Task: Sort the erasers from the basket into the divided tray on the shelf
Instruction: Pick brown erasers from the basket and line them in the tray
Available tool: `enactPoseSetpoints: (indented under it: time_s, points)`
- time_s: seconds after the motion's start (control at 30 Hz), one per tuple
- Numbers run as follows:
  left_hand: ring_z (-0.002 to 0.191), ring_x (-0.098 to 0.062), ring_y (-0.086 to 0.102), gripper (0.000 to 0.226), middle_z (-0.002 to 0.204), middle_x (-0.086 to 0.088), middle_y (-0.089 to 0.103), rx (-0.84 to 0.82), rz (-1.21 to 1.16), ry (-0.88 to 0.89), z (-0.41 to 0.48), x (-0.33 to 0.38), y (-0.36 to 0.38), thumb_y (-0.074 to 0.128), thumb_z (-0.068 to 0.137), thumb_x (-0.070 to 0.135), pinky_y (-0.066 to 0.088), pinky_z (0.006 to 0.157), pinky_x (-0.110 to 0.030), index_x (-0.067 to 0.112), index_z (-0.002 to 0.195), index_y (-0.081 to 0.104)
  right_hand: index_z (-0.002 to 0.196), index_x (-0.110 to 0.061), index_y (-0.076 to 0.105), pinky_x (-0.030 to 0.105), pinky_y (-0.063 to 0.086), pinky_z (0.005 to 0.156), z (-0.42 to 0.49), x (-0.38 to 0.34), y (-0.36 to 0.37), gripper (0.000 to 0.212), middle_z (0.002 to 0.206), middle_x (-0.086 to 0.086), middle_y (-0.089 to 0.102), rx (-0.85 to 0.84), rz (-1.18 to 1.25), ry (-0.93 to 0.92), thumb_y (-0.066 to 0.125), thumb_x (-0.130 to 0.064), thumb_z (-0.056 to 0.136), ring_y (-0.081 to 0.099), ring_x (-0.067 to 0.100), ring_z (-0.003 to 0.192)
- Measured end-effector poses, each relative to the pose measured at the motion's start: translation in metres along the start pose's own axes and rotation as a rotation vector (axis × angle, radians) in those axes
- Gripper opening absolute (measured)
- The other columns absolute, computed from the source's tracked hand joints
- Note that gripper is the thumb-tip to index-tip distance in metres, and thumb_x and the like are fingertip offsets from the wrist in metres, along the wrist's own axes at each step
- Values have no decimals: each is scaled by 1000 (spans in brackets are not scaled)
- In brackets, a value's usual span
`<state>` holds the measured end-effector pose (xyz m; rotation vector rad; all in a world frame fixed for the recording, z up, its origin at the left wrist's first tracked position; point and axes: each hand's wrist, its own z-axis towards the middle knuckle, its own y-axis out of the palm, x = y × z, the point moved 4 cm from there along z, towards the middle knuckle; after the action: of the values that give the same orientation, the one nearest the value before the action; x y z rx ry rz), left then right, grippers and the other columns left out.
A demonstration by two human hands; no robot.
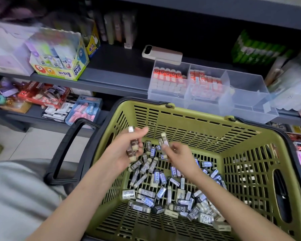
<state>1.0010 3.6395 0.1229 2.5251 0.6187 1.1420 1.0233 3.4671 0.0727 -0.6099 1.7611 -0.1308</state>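
Step in hand: gathering, mid-pick. Your left grip (pixel 123 153) curls round a stack of brown-sleeved erasers (pixel 133 151). Your right grip (pixel 178 153) pinches another eraser (pixel 164 138), possibly two; it is blurred. Both hang over the basket (pixel 181 108), with loose erasers (pixel 163 197) on its floor. The divided tray (pixel 250 100) sits on the shelf (pixel 115 75), and its right compartment looks unfilled. Next, likely: join that piece to the stack, then carry it to the tray.

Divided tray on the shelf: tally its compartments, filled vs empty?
Filled with orange-sleeved erasers: 2
Empty: 1, the right compartment
Total: 3 compartments in the divided tray
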Motion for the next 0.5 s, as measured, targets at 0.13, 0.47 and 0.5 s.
enactPoseSetpoints:
  time_s: [0.13, 0.47, 0.5]
  points:
    - [62, -16, 65, 66, 74, -1, 70, -9, 88, 59, -1, -6, 10, 86, 54, 30, 52, 52, -27, 9, 108, 56, 81, -14, 65, 23, 44, 43, -25, -62, 20, 13, 60, 2, 63, -88, 183, -117, 66, -26, 85, 52, 10, 46]
    - [47, -14, 52, 25, 66, -7, 54, 55, -343, -26, -3, 5, 1, 68, 69, 1, 45, 40, -21, 6, 87, 52, 82, -9, 64, 31, 53, 56, 4, 3, 26, 14, 72, 6, 64, -30, 25, 161, 60, -20, 90, 59, 16, 59]
    - [48, -15, 54, 27, 67, -9, 54, 9, -419, -22, -4, 8, 2, 67, 64, 1, 47, 41, -22, 4, 88, 55, 78, -12, 61, 30, 47, 53, 9, 17, 32, 23, 67, 1, 61, -2, -251, 180, 60, -33, 89, 57, 16, 59]
